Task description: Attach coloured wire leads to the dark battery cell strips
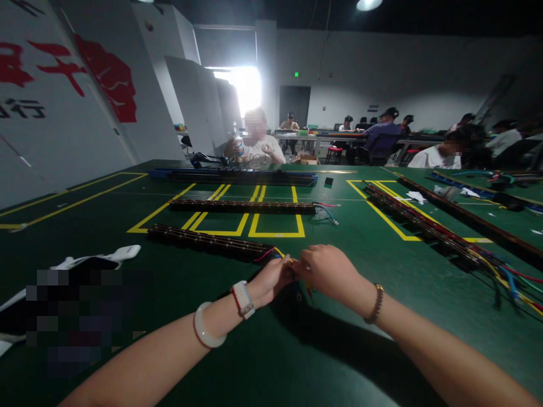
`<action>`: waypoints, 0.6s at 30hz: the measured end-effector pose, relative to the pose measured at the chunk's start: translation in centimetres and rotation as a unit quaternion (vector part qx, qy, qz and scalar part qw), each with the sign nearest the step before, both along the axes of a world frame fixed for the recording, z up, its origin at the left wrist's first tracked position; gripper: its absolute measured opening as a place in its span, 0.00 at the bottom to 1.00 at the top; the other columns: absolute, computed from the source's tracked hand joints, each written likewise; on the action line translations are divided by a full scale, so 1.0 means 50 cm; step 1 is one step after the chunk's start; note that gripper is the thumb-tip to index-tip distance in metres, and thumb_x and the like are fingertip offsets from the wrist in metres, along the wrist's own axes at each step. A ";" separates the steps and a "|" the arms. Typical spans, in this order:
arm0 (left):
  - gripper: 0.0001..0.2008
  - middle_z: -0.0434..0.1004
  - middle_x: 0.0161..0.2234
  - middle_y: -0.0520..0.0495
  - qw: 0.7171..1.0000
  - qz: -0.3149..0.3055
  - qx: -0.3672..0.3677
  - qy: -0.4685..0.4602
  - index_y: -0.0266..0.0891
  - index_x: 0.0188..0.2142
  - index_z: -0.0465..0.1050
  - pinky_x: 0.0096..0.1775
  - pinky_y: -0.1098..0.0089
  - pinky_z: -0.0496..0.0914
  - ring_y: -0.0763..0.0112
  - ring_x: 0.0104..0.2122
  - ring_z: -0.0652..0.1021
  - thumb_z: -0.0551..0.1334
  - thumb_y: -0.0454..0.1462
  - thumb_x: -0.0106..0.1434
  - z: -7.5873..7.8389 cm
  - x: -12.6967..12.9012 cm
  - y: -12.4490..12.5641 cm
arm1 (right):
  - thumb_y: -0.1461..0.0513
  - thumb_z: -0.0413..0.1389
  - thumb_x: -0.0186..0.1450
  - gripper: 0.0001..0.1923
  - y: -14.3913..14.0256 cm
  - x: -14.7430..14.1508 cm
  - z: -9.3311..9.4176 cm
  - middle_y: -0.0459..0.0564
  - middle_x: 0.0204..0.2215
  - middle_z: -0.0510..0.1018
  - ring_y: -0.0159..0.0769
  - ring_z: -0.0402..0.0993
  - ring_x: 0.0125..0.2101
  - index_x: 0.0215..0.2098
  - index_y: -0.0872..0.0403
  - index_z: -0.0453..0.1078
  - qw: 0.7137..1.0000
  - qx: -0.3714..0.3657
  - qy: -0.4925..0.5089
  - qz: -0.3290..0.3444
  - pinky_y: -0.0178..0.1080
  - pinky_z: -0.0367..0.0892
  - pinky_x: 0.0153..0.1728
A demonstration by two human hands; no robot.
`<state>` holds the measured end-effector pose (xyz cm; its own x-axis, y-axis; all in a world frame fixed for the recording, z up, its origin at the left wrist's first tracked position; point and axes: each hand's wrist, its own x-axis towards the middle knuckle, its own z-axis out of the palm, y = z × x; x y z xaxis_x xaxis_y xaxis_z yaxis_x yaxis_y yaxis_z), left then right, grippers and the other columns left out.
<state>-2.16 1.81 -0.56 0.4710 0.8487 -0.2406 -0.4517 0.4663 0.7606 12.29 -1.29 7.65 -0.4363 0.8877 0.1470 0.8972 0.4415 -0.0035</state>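
Note:
A long dark strip [207, 240] with rows of small parts lies on the green table [271, 362], with red, yellow and blue wires [275, 252] coming out of its right end. My left hand [271, 280] and my right hand [326, 271] meet just past that end, both pinching the wire ends between fingertips. The left wrist wears a pale bangle and a white band; the right wrist has a bead bracelet. The fingertips hide what the wire ends look like.
A second strip [241, 206] lies farther back inside yellow floor-tape markings, a blue-edged one [233, 176] behind it. More strips with coloured wires [424, 223] run along the right. A white cloth [97, 260] lies at left. A person sits across the table; others work at far tables.

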 end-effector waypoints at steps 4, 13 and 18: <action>0.10 0.76 0.30 0.46 0.999 -0.002 0.014 0.033 0.33 0.32 0.71 0.35 0.73 0.68 0.74 0.28 0.74 0.56 0.38 0.65 0.003 -0.003 -0.005 | 0.55 0.51 0.64 0.15 -0.001 -0.003 -0.018 0.57 0.25 0.77 0.40 0.73 0.27 0.29 0.56 0.74 0.998 -0.046 -0.040 -0.003 0.37 0.61 0.28; 0.10 0.76 0.30 0.45 0.998 0.003 0.020 0.054 0.35 0.33 0.68 0.39 0.68 0.69 0.70 0.31 0.76 0.55 0.40 0.66 0.021 0.003 -0.016 | 0.60 0.49 0.65 0.14 0.038 0.030 -0.015 0.62 0.29 0.77 0.43 0.75 0.30 0.29 0.58 0.74 0.997 -0.015 -0.056 -0.056 0.39 0.63 0.32; 0.13 0.71 0.23 0.49 0.993 -0.003 0.018 0.119 0.37 0.29 0.61 0.27 0.75 0.65 0.76 0.20 0.71 0.50 0.42 0.68 0.017 0.001 -0.008 | 0.57 0.50 0.65 0.14 0.093 0.060 -0.045 0.60 0.32 0.77 0.44 0.74 0.32 0.33 0.59 0.72 0.993 0.027 -0.049 -0.102 0.38 0.62 0.31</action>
<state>-2.13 1.42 0.29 0.4095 0.8565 -0.3141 -0.2552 0.4381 0.8619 15.29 3.37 5.40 -0.2626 0.9510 0.1631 0.9629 0.2473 0.1082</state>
